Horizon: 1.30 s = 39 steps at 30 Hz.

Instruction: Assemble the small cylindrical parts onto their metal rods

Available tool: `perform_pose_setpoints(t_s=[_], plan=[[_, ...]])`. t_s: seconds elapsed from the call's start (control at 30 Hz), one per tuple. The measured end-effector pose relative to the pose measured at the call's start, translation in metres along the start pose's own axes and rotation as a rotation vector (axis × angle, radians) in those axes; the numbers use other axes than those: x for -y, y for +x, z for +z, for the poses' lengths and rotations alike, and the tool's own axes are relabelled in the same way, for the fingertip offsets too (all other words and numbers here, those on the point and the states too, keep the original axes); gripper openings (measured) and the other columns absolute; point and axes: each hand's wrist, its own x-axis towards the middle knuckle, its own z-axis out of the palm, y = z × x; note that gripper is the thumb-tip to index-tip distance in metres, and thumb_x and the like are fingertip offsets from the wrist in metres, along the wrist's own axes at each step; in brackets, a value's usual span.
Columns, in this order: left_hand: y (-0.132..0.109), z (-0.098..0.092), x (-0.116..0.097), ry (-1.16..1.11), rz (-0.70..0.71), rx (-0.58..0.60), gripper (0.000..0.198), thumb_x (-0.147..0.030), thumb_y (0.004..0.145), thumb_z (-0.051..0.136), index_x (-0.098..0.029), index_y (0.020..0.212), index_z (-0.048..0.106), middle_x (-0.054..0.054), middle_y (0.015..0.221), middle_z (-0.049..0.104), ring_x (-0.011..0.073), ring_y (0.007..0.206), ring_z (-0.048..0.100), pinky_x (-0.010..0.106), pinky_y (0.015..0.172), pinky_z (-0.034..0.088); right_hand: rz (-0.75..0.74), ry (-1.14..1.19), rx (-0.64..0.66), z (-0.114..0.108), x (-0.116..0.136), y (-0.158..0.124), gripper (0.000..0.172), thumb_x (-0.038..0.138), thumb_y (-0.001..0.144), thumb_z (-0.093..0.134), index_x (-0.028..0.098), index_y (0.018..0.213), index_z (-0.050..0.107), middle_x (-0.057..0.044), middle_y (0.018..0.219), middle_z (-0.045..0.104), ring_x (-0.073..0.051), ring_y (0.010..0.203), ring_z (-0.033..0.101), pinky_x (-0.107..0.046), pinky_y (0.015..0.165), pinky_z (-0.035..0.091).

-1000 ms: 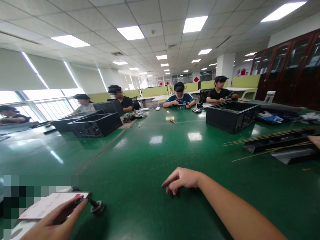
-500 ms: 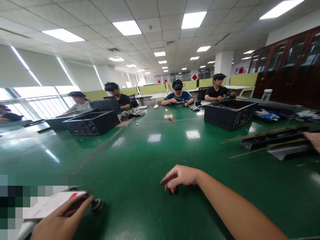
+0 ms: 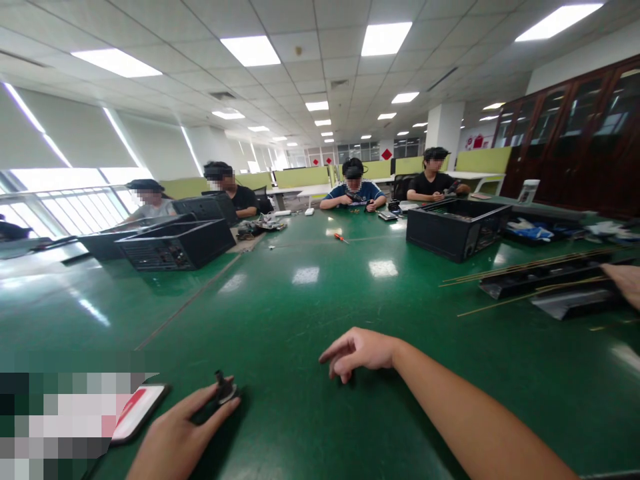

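At lower left, the left hand (image 3: 181, 421) has moved right, away from a possible phone (image 3: 140, 412), fingertips pinching a dark knob (image 3: 227, 390); lower centre, the right hand (image 3: 369, 349) curls loosely, empty.

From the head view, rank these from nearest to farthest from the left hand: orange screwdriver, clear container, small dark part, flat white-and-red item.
Left hand:
1. Small dark part: between its fingers.
2. Flat white-and-red item: just left of the hand.
3. Orange screwdriver: ahead and to the right, across the table.
4. Clear container: far right, at the back.
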Motion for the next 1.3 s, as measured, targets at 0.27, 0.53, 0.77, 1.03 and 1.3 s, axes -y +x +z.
perform_pose_setpoints(t_s=[0.27,0.53,0.77,1.03,1.3], plan=[[0.085,0.061,-0.138,-0.103,0.456,0.339,0.021,-0.032,0.082,0.059,-0.023,0.097,0.072,0.006,0.09,0.069,0.021,0.083,0.064,0.03,0.078,0.049,-0.247,0.036,-0.563,-0.022,-0.014,0.008,0.069,0.042,0.077,0.07,0.016,0.135,0.045,-0.007,0.096,0.064,-0.013,0.065,0.061,-0.024,0.057,0.043],[0.083,0.102,-0.124,-0.226,0.518,0.432,0.023,-0.02,0.081,0.057,-0.023,0.101,0.067,0.005,0.093,0.065,0.0197,0.088,0.061,0.03,0.082,0.048,-0.273,-0.174,-0.74,-0.015,-0.021,0.009,0.078,0.027,0.07,0.075,0.026,0.136,0.035,-0.008,0.117,0.054,-0.015,0.086,0.057,-0.026,0.065,0.044],[0.086,0.11,-0.121,-0.25,0.54,0.43,0.021,-0.019,0.078,0.061,-0.023,0.098,0.068,0.004,0.089,0.064,0.0198,0.085,0.06,0.031,0.079,0.047,-0.242,-0.235,-0.696,-0.021,-0.023,0.016,0.054,0.011,0.065,0.065,0.021,0.116,0.051,-0.005,0.111,0.059,-0.015,0.085,0.057,-0.024,0.065,0.043],[0.086,0.122,-0.111,-0.36,0.368,0.279,0.049,-0.02,0.067,0.073,-0.022,0.114,0.062,0.005,0.096,0.067,0.0219,0.089,0.062,0.036,0.084,0.049,-0.176,-0.197,-0.751,-0.025,-0.019,0.028,0.027,0.041,0.086,0.053,0.017,0.095,0.058,0.0,0.077,0.058,-0.011,0.06,0.05,-0.022,0.053,0.037],[0.099,0.126,-0.102,-0.522,0.383,0.308,0.036,-0.02,0.073,0.072,-0.026,0.108,0.07,0.003,0.097,0.066,0.0185,0.092,0.063,0.031,0.085,0.048,-0.108,-0.444,-0.664,-0.021,-0.015,0.024,0.033,0.044,0.093,0.046,0.016,0.086,0.063,0.003,0.06,0.053,-0.011,0.056,0.051,-0.023,0.058,0.037]])
